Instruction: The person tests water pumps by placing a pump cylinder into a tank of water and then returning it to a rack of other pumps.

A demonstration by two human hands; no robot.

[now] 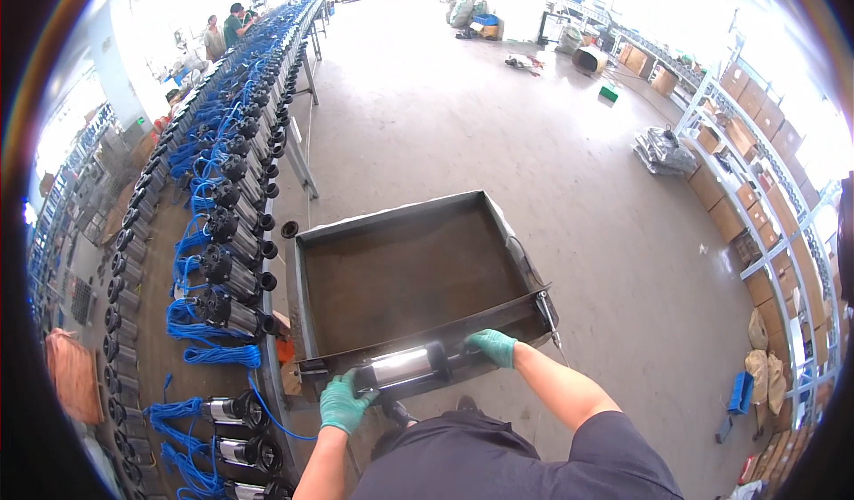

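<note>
A submersible pump (402, 366) with a shiny metal barrel and black ends lies sideways across the near edge of a big rectangular metal tank (485, 220). My left hand (345, 404), in a green glove, grips the pump's left end. At its black right end my gloved right hand (495, 347) is closed on the narrower part; those fingertips are partly hidden. From near my left hand a blue cable (283, 422) loops toward the bench. Inside the tank is a brown surface (409, 273) that looks like murky water.
Along the left runs a long bench with rows of pumps (233, 309) and coiled blue cables (200, 331). Several pumps (240, 451) lie near its close end. A rod-like fitting (547, 311) sits at the tank's right corner. Shelves with cartons (761, 224) stand right; people (234, 27) are far left.
</note>
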